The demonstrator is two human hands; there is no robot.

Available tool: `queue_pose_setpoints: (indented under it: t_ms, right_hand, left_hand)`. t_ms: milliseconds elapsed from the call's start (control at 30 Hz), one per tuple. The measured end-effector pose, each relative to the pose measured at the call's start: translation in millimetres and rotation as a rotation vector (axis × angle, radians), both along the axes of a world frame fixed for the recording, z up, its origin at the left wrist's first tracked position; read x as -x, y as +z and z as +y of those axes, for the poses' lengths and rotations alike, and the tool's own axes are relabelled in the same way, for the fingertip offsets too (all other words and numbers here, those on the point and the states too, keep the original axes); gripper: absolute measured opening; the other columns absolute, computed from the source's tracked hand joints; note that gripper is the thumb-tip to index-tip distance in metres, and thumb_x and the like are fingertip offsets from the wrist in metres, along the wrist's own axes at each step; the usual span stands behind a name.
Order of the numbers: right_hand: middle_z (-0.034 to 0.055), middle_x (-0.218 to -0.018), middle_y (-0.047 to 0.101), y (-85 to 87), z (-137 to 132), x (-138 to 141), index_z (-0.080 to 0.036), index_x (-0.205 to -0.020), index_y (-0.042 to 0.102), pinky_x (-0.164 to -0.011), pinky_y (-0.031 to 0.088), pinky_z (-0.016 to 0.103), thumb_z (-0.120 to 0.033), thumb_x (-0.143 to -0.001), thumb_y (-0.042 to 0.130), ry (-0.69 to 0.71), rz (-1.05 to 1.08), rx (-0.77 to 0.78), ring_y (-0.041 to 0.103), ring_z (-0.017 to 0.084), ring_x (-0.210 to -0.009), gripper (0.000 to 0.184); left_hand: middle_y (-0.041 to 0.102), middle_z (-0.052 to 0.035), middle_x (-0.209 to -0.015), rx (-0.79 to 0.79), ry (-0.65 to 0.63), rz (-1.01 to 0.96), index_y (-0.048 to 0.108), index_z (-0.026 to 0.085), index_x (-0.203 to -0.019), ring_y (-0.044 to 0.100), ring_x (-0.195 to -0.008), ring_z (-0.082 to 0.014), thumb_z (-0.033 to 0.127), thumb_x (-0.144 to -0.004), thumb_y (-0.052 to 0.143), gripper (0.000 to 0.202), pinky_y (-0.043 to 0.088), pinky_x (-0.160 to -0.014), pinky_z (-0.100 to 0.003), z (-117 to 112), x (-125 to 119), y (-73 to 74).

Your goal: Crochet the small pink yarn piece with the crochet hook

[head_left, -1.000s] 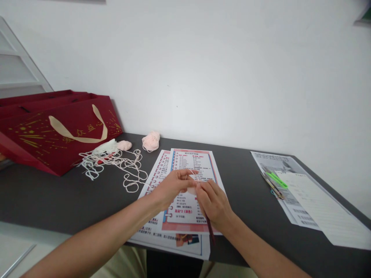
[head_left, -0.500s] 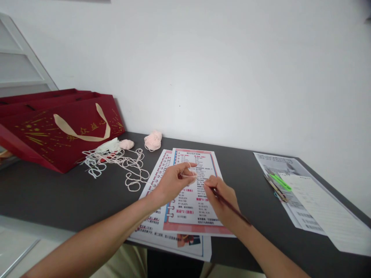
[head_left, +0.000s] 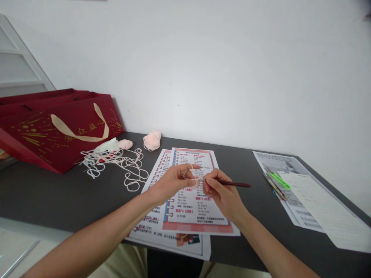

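My right hand [head_left: 222,191] pinches a crochet hook with a dark brown handle [head_left: 236,183], which lies nearly level and points left. Pale yarn [head_left: 191,170] runs over the raised index finger of my left hand [head_left: 174,181], whose thumb and other fingertips close on a small pale piece at the hook's tip. The stitches there are too small to make out. Both hands are above printed pattern sheets [head_left: 199,220]. A loose strand of pale yarn [head_left: 133,175] trails along the table from the left towards my left hand.
A dark red gift bag [head_left: 58,131] leans at the left. Near it lie tangled white yarn [head_left: 97,160] and a pink yarn ball [head_left: 152,140]. To the right, green-handled scissors or a cutter [head_left: 279,180] rest on papers [head_left: 327,216]. A white wall rises behind the black table [head_left: 116,204].
The crochet hook has swung from slanting down to the right to nearly level. My right hand has turned with it, and my left index finger now stands farther from the thumb.
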State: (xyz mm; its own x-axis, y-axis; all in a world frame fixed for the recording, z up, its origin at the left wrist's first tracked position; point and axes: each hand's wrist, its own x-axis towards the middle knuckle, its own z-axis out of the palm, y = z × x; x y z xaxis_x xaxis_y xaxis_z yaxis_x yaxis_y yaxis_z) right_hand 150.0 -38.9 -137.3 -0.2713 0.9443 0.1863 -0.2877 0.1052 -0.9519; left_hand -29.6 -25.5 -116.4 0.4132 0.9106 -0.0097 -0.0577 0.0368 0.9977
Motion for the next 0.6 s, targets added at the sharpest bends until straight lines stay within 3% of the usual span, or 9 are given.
queue_pose_setpoints:
  t_ms: [100,233,333,400,433,600]
  right_hand:
    - [-0.0020,-0.065,0.051,-6.6,-6.1,3.9,-0.021,-0.079,0.050,-0.054,0.037,0.026,-0.023,-0.090,0.050,-0.118,-0.335,-0.315,0.046,0.012,-0.058,0.011]
    - [0.0035,-0.071,0.054,-14.3,-13.1,7.9,-0.019,-0.081,0.050,-0.058,0.040,0.030,-0.008,-0.088,0.045,-0.354,-0.839,-0.996,0.047,0.017,-0.065,0.015]
    - [0.0065,-0.073,0.056,-15.9,-14.4,7.1,-0.018,-0.085,0.051,-0.058,0.042,0.033,-0.005,-0.086,0.047,-0.451,-0.961,-1.227,0.046,0.019,-0.067,0.014]
    - [0.0066,-0.079,0.057,-15.3,-13.3,4.3,-0.018,-0.090,0.051,-0.061,0.045,0.032,-0.006,-0.087,0.047,-0.366,-0.847,-1.193,0.049,0.019,-0.071,0.014]
    - [0.0059,-0.082,0.057,-14.6,-12.1,2.7,-0.019,-0.091,0.051,-0.062,0.046,0.031,-0.007,-0.088,0.046,-0.306,-0.757,-1.104,0.051,0.018,-0.073,0.014]
    - [-0.0016,-0.070,0.052,-8.8,-2.3,-5.2,-0.021,-0.084,0.052,-0.051,0.041,0.025,-0.021,-0.089,0.052,-0.106,-0.343,-0.414,0.049,0.011,-0.058,0.005]
  left_hand:
    - [0.060,0.0034,-0.069,0.099,-0.023,-0.088,0.061,0.018,-0.115,0.056,-0.067,-0.0115,0.022,-0.070,0.073,0.046,0.039,-0.069,-0.027,-2.7,-3.8,-3.0]
    - [0.058,0.0054,-0.062,0.194,0.021,-0.129,0.062,0.014,-0.112,0.052,-0.061,-0.0082,0.018,-0.070,0.073,0.044,0.038,-0.068,-0.025,-5.3,-8.5,-5.0]
    - [0.058,0.0045,-0.064,0.298,-0.009,-0.180,0.064,0.014,-0.108,0.051,-0.060,-0.0068,0.015,-0.069,0.074,0.041,0.036,-0.064,-0.022,-4.9,-7.2,-3.2]
    - [0.063,0.0005,-0.073,0.384,-0.080,-0.236,0.065,0.014,-0.107,0.055,-0.067,-0.0083,0.014,-0.067,0.075,0.041,0.038,-0.068,-0.023,-3.4,-4.1,-1.2]
    - [0.064,-0.0016,-0.078,0.414,-0.114,-0.258,0.065,0.014,-0.108,0.057,-0.070,-0.0096,0.014,-0.066,0.075,0.042,0.039,-0.070,-0.024,-2.2,-2.1,-0.3]
    - [0.062,-0.0012,-0.074,0.392,-0.130,-0.229,0.066,0.014,-0.109,0.055,-0.065,-0.0092,0.017,-0.066,0.076,0.044,0.038,-0.064,-0.023,5.9,7.8,2.9]
